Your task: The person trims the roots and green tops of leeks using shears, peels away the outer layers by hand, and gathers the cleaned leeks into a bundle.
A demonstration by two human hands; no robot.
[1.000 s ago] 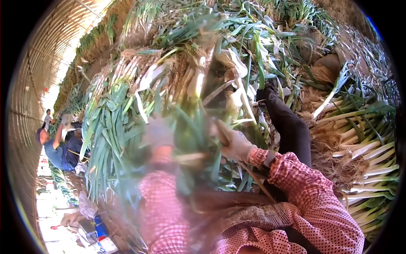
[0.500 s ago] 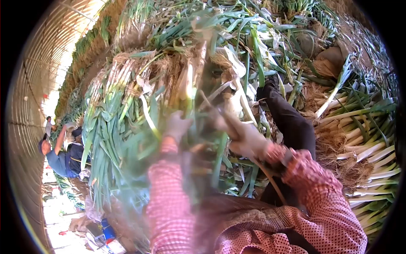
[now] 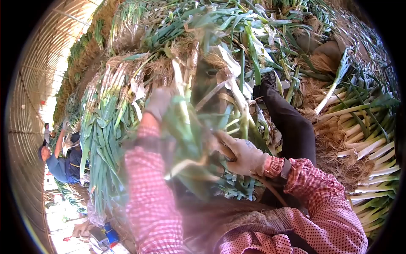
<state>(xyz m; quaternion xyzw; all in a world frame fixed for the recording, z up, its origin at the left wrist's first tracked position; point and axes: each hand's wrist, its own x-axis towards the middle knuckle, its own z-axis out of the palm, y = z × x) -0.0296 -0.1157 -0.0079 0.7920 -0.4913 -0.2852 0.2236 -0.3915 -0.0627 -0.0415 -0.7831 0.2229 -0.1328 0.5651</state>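
Note:
My left hand (image 3: 158, 103), in a pale glove, reaches over the heap of leeks (image 3: 101, 114) near their brown roots; motion smears its fingers. Beside it stands a leek with a white stalk (image 3: 181, 95), and blurred green leaves (image 3: 190, 135) hang between my hands. My right hand (image 3: 245, 156), in a whitish glove, is closed around a brown, wooden-looking handle (image 3: 225, 147), close over the leaves in front of my lap. Pale leaf scraps (image 3: 239, 99) lie just beyond my right hand.
Trimmed leeks (image 3: 372, 150) lie in a row on my right, roots toward me. My dark-trousered leg (image 3: 289, 118) stretches among the scraps. Another person (image 3: 63, 161) works at far left beside the ribbed wall (image 3: 27, 101). More leeks (image 3: 133, 25) are heaped behind.
My left hand has moved left and farther up the heap. My right hand has come lower and nearer my lap, with blurred leaves moving between the hands.

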